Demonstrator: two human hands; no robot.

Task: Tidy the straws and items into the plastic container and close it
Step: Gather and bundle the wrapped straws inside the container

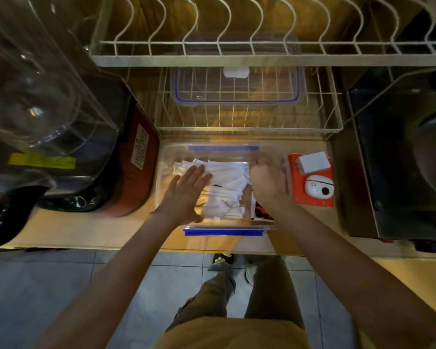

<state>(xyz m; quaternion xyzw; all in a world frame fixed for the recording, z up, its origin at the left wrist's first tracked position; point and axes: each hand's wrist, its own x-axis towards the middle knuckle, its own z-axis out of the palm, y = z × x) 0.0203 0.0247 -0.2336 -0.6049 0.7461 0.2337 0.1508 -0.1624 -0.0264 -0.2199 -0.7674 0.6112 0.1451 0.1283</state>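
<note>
A clear plastic container [161,157] with blue clips stands open on the counter, filled with white paper-wrapped straws [227,182]. My left hand [184,192] lies flat, fingers spread, over the left part of the straws. My right hand [268,181] is inside the container's right side with fingers curled; what it grips is hidden. A red and black packet [261,212] shows in the near right corner. The clear lid [237,91] with blue seal rests on the wire rack behind.
A white wire dish rack [247,56] rises behind the container. An orange box [312,197] carrying white items sits to the right, a dark appliance [400,159] beyond it. On the left stand a clear dispenser [40,84] and a red appliance [136,172]. The counter edge runs just below the container.
</note>
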